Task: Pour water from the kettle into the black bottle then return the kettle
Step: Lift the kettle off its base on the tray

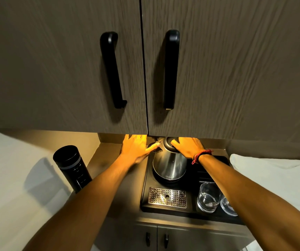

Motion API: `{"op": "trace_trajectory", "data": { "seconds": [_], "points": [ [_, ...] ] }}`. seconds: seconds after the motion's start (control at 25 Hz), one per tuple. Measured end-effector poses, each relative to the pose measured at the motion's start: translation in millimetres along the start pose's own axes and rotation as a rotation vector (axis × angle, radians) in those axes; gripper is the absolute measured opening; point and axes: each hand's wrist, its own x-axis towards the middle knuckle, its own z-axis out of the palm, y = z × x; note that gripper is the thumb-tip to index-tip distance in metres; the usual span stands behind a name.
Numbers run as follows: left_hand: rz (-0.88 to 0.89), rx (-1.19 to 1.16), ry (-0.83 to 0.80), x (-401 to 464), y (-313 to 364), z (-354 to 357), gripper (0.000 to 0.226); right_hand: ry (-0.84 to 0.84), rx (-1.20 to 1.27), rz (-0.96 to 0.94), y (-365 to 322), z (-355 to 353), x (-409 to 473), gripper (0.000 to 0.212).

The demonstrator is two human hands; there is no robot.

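Observation:
A steel kettle point(170, 164) with a black lid stands on its round base on the black tray point(145, 192). My right hand point(187, 146) lies over the kettle's black top and handle side, fingers curled on it. Spread flat, my left hand point(135, 148) rests to the left of the kettle, its thumb touching near the spout. The black bottle point(72, 166) stands upright at the counter's left edge, well left of the tray, with its top open or dark; I cannot tell which.
Two clear glasses point(209, 197) stand at the tray's front right. A perforated metal drip grate point(167, 197) lies at the tray's front. Upper cabinet doors with black handles point(171, 69) hang low over the counter. Lower cabinet doors point(156, 238) are below.

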Motion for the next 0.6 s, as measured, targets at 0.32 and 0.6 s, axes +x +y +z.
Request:
{"op": "trace_trajectory", "data": {
  "seconds": [0.32,0.6],
  "points": [
    [-0.049,-0.078,-0.063,-6.5,-15.6,14.0,0.083,0.111,0.218,0.095,-8.4,-3.3,-18.1,0.043],
    [-0.044,-0.101,-0.041,-3.6,-14.6,13.6,0.079,-0.234,0.459,0.354,23.3,9.3,-12.7,0.039]
  ]
}}
